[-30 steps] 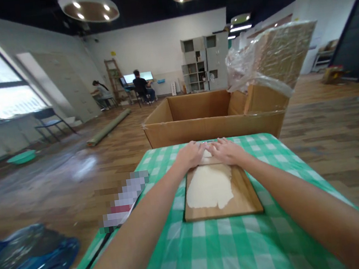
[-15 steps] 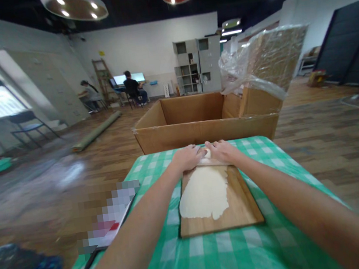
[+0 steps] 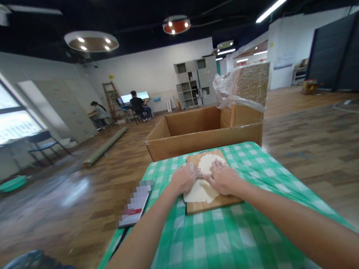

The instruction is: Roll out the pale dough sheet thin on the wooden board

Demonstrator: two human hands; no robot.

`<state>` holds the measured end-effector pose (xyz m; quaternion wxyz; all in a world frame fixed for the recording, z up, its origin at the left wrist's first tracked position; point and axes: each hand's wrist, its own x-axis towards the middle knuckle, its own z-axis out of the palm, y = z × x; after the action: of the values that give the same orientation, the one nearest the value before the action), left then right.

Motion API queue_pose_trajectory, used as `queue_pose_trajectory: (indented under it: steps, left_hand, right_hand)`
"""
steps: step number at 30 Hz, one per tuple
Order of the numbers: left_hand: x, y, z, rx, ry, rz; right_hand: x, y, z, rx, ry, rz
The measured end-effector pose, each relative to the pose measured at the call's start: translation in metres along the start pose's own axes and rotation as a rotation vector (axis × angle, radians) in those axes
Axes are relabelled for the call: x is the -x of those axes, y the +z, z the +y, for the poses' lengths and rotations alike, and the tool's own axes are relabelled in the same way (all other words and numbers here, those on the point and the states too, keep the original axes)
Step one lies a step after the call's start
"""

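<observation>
A thin sheet of pale dough (image 3: 200, 193) with a ragged edge lies on a wooden board (image 3: 197, 208). Across its middle rests a pale rolling pin (image 3: 204, 176), largely covered by my hands. My left hand (image 3: 184, 179) lies over the pin's left part, fingers pointing forward and inward. On the right part sits my right hand (image 3: 222, 177), its fingers reaching over the pin above the dough. Dough shows both beyond the pin and on its near side.
A green-and-white checked cloth (image 3: 213, 240) covers the table. At its left edge lies a flat, pixelated object (image 3: 136, 206). Beyond the table stands a large open cardboard box (image 3: 203, 142). Two people sit farther back, one at a monitor (image 3: 141, 96).
My hands have drawn the rolling pin back from the board's far end to the middle of the dough. The camera has tilted up, and the dough's far part now shows.
</observation>
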<state>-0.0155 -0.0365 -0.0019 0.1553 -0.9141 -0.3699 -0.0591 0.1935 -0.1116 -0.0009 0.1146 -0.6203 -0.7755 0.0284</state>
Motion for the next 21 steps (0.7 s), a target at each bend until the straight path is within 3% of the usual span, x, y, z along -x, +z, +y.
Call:
queue_pose_trajectory:
  steps: [5, 9, 13, 17, 21]
  left_hand:
    - [0.032, -0.023, 0.019, 0.094, -0.123, 0.012]
    - [0.032, -0.021, 0.020, 0.132, -0.113, 0.000]
    - [0.006, -0.008, 0.012, 0.145, -0.071, -0.027]
    - [-0.037, 0.014, -0.004, 0.140, -0.054, -0.044]
    - [-0.081, 0.039, -0.023, 0.102, -0.057, -0.050]
  right_hand:
    - [0.045, -0.007, -0.018, 0.004, -0.073, -0.006]
    - [0.054, -0.006, -0.020, 0.004, -0.093, 0.030]
    - [0.027, -0.001, -0.008, 0.031, 0.026, 0.047]
    - [-0.018, 0.004, 0.025, 0.044, 0.128, 0.028]
    - [-0.057, 0.012, 0.064, 0.074, 0.055, 0.011]
